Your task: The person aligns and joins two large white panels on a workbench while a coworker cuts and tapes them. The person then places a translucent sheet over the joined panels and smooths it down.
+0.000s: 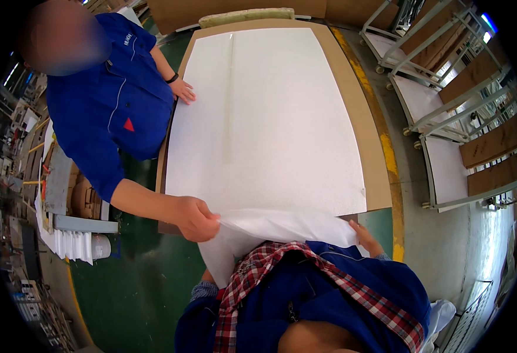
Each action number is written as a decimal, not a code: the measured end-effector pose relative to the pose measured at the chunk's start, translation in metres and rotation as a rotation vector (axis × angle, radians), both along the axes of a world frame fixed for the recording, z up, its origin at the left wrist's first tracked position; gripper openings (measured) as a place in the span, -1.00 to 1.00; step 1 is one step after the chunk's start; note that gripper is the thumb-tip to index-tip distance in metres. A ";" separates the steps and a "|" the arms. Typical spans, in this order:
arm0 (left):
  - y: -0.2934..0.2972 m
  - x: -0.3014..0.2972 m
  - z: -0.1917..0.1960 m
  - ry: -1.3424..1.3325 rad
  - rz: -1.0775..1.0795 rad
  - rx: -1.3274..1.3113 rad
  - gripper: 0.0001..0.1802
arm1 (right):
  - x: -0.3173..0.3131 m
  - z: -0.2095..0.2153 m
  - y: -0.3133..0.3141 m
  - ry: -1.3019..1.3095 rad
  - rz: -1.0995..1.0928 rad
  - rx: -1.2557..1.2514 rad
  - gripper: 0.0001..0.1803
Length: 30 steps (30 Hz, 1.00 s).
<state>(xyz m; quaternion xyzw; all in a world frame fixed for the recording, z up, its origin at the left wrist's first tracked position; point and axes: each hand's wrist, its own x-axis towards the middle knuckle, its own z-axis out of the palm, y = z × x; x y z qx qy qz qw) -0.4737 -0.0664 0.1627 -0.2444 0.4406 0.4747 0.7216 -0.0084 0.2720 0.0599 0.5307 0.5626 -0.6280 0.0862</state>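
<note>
A large white packing foam sheet (276,129) lies over a brown cardboard sheet (382,182). Its near end is lifted into a loose fold (288,226) in front of my body. My right hand (364,236) grips this fold at its right end, fingers bent over the edge. Of my left hand only the wrist (207,275) shows, beside the hanging left part of the foam; its fingers are hidden. A co-worker in blue stands at the left. One co-worker's hand (198,219) pinches the fold's left corner, while the other hand (183,91) rests at the sheet's left edge.
Wheeled metal carts (441,123) with cardboard pieces line the right side, past a yellow floor line (389,159). At the left, behind the co-worker, stands a grey bench (58,182) near a white bucket (101,246). The floor (135,294) there is green.
</note>
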 end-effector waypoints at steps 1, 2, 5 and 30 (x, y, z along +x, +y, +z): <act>0.013 -0.022 0.036 -0.054 -0.104 -0.009 -0.50 | 0.005 0.017 -0.005 0.018 0.003 -0.123 -0.34; 0.016 -0.038 0.078 -0.105 -0.166 -0.007 -0.52 | 0.004 0.033 -0.006 0.039 0.035 -0.238 -0.36; 0.039 -0.068 0.209 -0.132 -0.353 -0.020 -0.54 | 0.020 0.040 -0.013 -0.018 0.149 -0.423 -0.50; -0.095 0.151 -0.066 1.052 -0.254 0.109 -0.48 | -0.164 0.116 -0.024 0.847 0.220 -0.514 -0.67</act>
